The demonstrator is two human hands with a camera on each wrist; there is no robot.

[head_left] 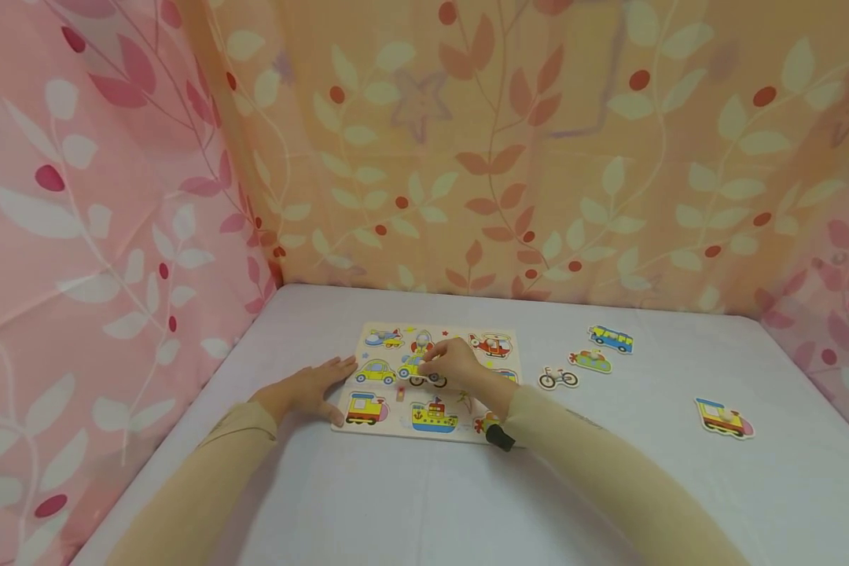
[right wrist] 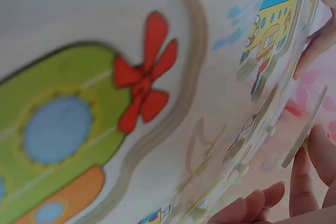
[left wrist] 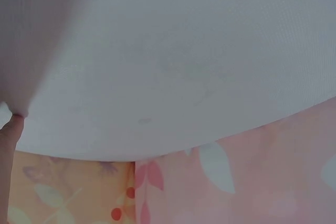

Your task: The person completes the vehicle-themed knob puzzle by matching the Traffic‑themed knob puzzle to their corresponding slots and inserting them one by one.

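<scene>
A wooden puzzle board (head_left: 389, 436) with printed vehicles lies on the table. Above its middle, partly over the bicycle picture (head_left: 435, 383), my right hand (head_left: 463, 365) pinches a yellow and blue car puzzle piece (head_left: 410, 367) between thumb and fingers. The right wrist view shows this piece (right wrist: 310, 129) edge-on, raised off the board. My left hand (head_left: 311, 389) rests at the board's left edge, fingers spread. Near it are the printed car (head_left: 376, 372) and train (head_left: 365, 409). Only a finger (left wrist: 11, 135) of the left hand appears in the left wrist view.
Right of the board lie loose pieces: a bicycle (head_left: 558, 379), a green submarine (head_left: 591, 362), a blue bus (head_left: 611, 339) and, farther right, a train (head_left: 725, 419). Knobbed plane (head_left: 384, 338) and helicopter (head_left: 491, 344) pieces sit on the board's far row. Patterned curtains (head_left: 424, 157) enclose the table.
</scene>
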